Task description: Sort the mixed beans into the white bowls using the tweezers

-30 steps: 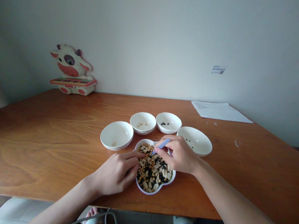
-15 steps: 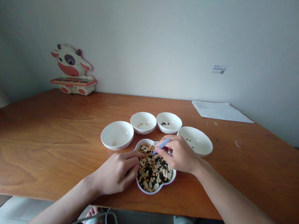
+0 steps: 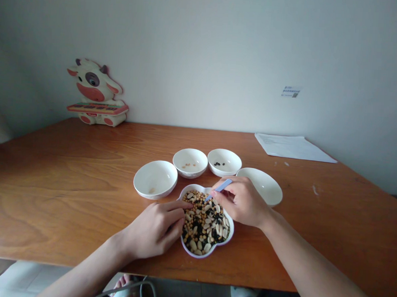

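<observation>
Tool slanting down to the far left of the bean dish, right hand above it

The near edge of the table [image 3: 80, 213] runs in front of the person, and the left hand [image 3: 156, 230] lies just inside it. It is half open, index finger stretched over the dish's left rim onto the beans, the others loosely bent; whether they grip the rim, I can't tell.

The lobed white dish [image 3: 202, 256] sits near the middle of that edge, between the hands, filled with peanuts, yellow beans and dark beans. Over its far side the right hand [image 3: 244, 200] pinches a slim lavender tool [image 3: 223, 186], probably tweezers, between thumb and fingers. The tool's long axis slopes from upper right to lower left, its tip at the mix; whether it has caught anything is too small to make out.

Beyond, four bowls arc round the dish: the left bowl [image 3: 161, 178] with a pale piece, the second bowl [image 3: 190, 156] with several, the third bowl [image 3: 225, 157] with dark beans, and the right bowl [image 3: 266, 188], partly behind the right hand. Papers [image 3: 292, 148] lie by the far right corner, a cow toy [image 3: 97, 93] by the far left.
</observation>
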Available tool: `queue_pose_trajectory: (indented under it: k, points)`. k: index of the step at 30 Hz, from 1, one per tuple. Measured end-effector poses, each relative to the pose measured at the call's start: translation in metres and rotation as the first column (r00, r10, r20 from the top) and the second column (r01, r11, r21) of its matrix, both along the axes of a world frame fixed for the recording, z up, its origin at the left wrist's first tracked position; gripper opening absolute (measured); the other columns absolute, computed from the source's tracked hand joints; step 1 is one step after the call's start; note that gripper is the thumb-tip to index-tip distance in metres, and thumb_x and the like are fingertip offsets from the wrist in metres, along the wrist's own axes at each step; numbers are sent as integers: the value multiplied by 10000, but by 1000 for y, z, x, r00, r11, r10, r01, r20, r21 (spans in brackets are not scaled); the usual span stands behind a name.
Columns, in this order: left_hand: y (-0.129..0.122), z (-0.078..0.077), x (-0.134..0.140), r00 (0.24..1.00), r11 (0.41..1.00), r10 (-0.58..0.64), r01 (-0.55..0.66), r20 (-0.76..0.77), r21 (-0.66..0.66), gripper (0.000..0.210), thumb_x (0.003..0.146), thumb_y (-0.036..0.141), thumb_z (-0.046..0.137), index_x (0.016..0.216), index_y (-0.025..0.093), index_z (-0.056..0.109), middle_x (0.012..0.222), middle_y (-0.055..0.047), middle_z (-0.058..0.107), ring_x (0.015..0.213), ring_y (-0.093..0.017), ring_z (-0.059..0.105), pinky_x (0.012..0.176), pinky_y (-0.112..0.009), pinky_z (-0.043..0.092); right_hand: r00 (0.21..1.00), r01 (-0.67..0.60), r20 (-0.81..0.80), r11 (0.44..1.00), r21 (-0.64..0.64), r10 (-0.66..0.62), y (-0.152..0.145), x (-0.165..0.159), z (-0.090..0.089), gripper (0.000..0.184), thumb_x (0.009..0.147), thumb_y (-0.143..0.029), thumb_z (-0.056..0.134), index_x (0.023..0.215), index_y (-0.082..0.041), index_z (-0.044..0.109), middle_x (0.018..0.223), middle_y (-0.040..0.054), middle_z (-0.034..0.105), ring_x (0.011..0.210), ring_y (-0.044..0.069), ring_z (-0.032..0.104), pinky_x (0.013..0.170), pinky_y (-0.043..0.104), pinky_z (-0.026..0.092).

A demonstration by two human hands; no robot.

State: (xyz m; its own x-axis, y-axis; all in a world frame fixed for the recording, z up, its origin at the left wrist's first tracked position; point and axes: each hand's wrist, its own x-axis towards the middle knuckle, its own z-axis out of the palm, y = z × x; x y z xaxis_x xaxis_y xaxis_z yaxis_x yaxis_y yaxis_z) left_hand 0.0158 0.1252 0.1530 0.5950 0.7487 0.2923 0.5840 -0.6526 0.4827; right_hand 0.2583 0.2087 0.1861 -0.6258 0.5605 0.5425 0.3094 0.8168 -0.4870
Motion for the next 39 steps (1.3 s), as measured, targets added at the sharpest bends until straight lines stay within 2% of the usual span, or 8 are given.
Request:
queue_pose_trajectory:
  k: [3,7,10,14,18,23,27,39]
  points:
    - [1,3,1,1000,1000,-4,4,-4,-14,216,997,136,398,886,156,583,1302,-118,631,1108,-259,659,901,-401,560,994,109,0,994,30,-109,5,11,7,269,907,-232,560,676,-155,673,683,35,708,573,127,595,575,257,429]
    - [2,5,2,1000,999,-3,2,-20,-33,234,997,132,384,847,157,561,1302,-132,630,1126,-272,652,902,-408,558,953,303,-27,949,84,-302,18,30,10,331,908,-318,561,641,-156,670,599,31,662,528,136,554,531,265,385]
    - [3,6,3,1000,999,-5,5,-22,-33,235,995,127,379,856,154,567,1286,-139,636,1147,-272,642,922,-410,550,930,366,-67,928,67,-361,25,41,10,353,900,-349,572,615,-159,656,596,37,654,549,148,564,530,265,385]
    - [4,5,3,1000,999,-4,4,-27,-34,231,993,128,385,862,153,573,1282,-139,637,1139,-267,646,922,-407,550,947,318,-45,947,33,-317,23,41,11,315,891,-333,590,646,-154,673,619,34,669,547,141,562,517,259,380]
    - [3,5,3,1000,999,-6,6,-21,-31,240,994,125,384,864,150,585,1287,-135,637,1146,-261,642,935,-400,548,985,171,11,985,-7,-171,12,24,9,266,895,-265,586,671,-154,680,661,21,696,536,119,565,531,255,402]
    - [1,2,1,1000,1000,10,-10,-26,-19,242,997,133,387,930,143,619,1290,-129,636,1077,-263,668,889,-415,563,1000,26,8,999,-42,-26,3,-2,-3,218,913,-215,576,755,-168,718,788,36,749,691,148,672,661,270,500]
    - [1,-1,0,1000,1000,3,-3,-13,0,222,995,140,408,934,141,621,1294,-130,630,1092,-261,662,901,-414,562,999,37,15,998,-57,-36,3,-11,-13,215,921,-217,573,786,-171,733,841,48,765,765,171,701,732,301,528]
    - [1,2,1,1000,1000,-2,2,-20,2,227,999,139,395,928,140,610,1285,-137,632,1068,-260,668,883,-413,568,996,85,39,993,-77,-82,7,-15,-21,230,934,-234,583,785,-161,742,840,39,768,731,152,698,656,279,508]
